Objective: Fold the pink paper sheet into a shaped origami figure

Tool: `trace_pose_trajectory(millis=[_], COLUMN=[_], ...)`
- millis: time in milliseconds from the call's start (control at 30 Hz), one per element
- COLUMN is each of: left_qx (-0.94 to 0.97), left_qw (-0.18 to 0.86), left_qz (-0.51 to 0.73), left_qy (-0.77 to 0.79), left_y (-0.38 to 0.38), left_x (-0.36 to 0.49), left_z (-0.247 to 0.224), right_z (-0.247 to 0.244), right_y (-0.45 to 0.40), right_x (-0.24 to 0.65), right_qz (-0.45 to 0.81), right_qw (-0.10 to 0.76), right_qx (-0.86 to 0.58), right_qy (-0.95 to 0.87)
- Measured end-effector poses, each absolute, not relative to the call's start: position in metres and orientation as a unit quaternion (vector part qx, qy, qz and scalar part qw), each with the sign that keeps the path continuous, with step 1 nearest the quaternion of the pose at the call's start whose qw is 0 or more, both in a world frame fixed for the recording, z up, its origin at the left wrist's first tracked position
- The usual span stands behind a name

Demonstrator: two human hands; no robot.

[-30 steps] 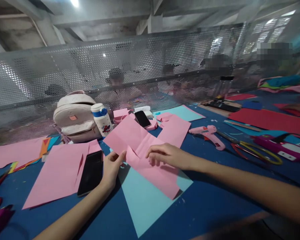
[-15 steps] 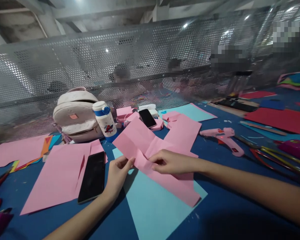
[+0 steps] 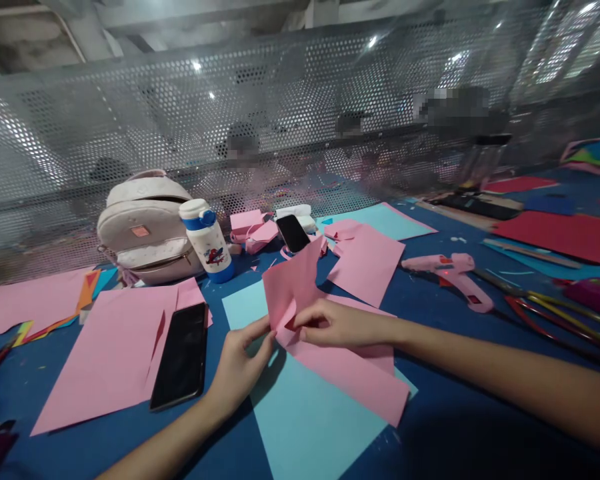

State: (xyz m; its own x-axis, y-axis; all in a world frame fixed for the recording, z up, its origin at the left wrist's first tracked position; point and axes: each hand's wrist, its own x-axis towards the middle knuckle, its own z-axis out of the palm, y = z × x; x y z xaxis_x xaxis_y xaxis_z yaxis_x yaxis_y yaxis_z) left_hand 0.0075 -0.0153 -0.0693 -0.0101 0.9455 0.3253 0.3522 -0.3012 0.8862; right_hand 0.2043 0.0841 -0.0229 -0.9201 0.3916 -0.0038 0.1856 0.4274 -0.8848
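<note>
Both of my hands hold a folded sheet of pink paper [image 3: 350,373] over a light blue sheet [image 3: 305,427]. My left hand [image 3: 245,360] pinches its left edge between thumb and fingers. My right hand [image 3: 335,323] is closed on the middle of the paper, fingers curled at a fold. One part of the pink paper stands up between the hands, and a long strip runs down to the lower right. A black phone [image 3: 180,357] lies left of my left hand, partly over another pink sheet [image 3: 107,353].
A pale backpack [image 3: 145,227] and a white-and-blue bottle [image 3: 207,240] stand at the back left. To the right lie a pink glue gun [image 3: 453,273], pliers [image 3: 555,317] and red sheets [image 3: 570,230]. A second phone [image 3: 293,233] rests behind. A perforated metal panel [image 3: 290,87] closes the far side.
The upper left part of the pink paper, spread out before, now stands upright and bent inward. My left hand has shifted slightly right with its edge; my right hand stays almost in place.
</note>
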Motion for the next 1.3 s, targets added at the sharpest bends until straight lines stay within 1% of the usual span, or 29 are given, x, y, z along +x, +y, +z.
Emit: trace_pose_trajectory(millis=[133, 233, 333, 467, 600, 700, 833, 967, 1133, 1300], left_qx=[0.669, 0.68, 0.69, 0.689, 0.687, 0.685, 0.667, 0.637, 0.597, 0.589], left_qw=[0.254, 0.229, 0.223, 0.242, 0.262, 0.262, 0.279, 0.293, 0.31, 0.309], left_qz=[0.485, 0.481, 0.477, 0.476, 0.474, 0.489, 0.53, 0.559, 0.592, 0.606], left_qy=[0.503, 0.504, 0.498, 0.489, 0.484, 0.472, 0.443, 0.443, 0.443, 0.436], left_y=[-0.017, -0.017, -0.019, -0.021, -0.02, -0.02, -0.022, -0.027, -0.032, -0.035], left_x=[0.008, 0.009, 0.009, 0.008, 0.007, 0.006, 0.01, 0.017, 0.025, 0.029], left_z=[-0.07, -0.069, -0.068, -0.069, -0.072, -0.072, -0.068, -0.063, -0.049, -0.036], right_z=[-0.02, -0.019, -0.021, -0.022, -0.02, -0.019, -0.019, -0.014, -0.008, -0.004], right_y=[0.077, 0.071, 0.068, 0.068, 0.066, 0.063, 0.061, 0.057, 0.053, 0.051], right_x=[0.203, 0.202, 0.2, 0.199, 0.2, 0.199, 0.198, 0.198, 0.198, 0.199], right_qz=[0.538, 0.536, 0.491, 0.404, 0.382, 0.406, 0.475, 0.516, 0.578, 0.619], right_qw=[0.094, 0.106, 0.133, 0.16, 0.185, 0.209, 0.253, 0.25, 0.234, 0.244], right_qx=[-0.173, -0.187, -0.195, -0.201, -0.204, -0.213, -0.196, -0.168, -0.183, -0.18], right_qy=[-0.82, -0.816, -0.839, -0.878, -0.882, -0.864, -0.82, -0.802, -0.76, -0.724])
